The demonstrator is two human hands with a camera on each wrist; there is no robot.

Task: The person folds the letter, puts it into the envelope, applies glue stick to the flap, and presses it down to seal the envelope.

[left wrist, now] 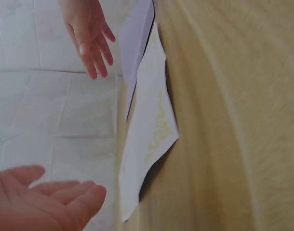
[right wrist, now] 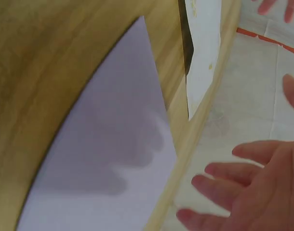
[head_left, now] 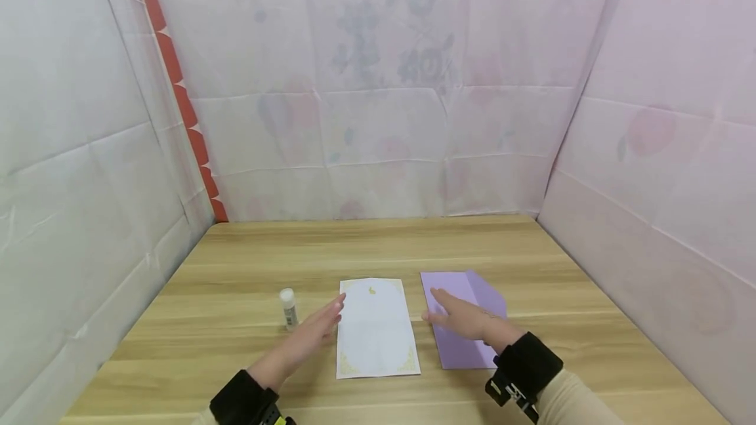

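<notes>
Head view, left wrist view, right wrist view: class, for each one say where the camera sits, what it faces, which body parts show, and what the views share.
Head: worn on the head, looks forward and down at the table; both hands, left hand and right hand, and dark cuffs show.
Left wrist: on the left wrist, looks across the white sheet; both hands show.
Right wrist: on the right wrist, looks at the purple paper; right fingers show, and fingertips at the top edge.
Shared: all three show the sheet and the purple paper.
</notes>
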